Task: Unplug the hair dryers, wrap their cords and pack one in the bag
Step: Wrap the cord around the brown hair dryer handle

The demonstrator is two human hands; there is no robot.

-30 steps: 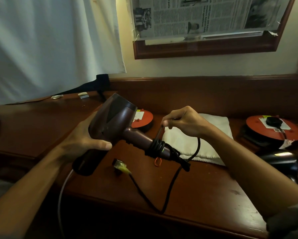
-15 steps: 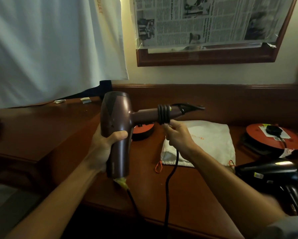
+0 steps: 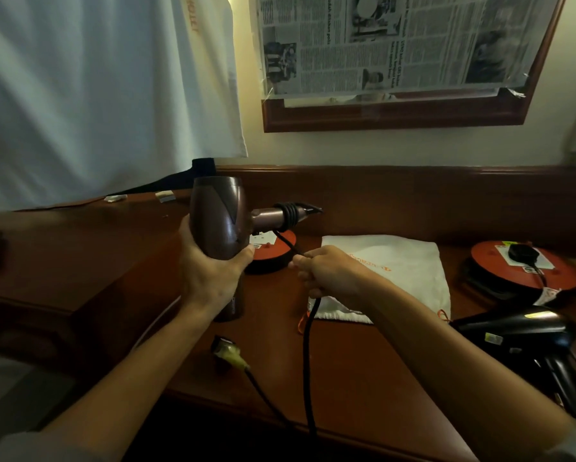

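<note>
My left hand (image 3: 213, 278) wraps around the barrel of the brown hair dryer (image 3: 218, 225), fingers and thumb curled tight on it, holding it above the wooden desk (image 3: 363, 368) with its handle pointing right. Several turns of the black cord (image 3: 308, 345) sit coiled on that handle. My right hand (image 3: 326, 271) pinches the cord just below the coils, fingers closed round it, and the rest hangs down over the desk's front edge. Its plug (image 3: 228, 353) (with a yellowish tag on it) lies on the desk near me. The white drawstring bag (image 3: 400, 261) lies flat behind my right hand, and a second, black hair dryer (image 3: 513, 328) rests to its right, beside an orange cable reel (image 3: 526, 271).
</note>
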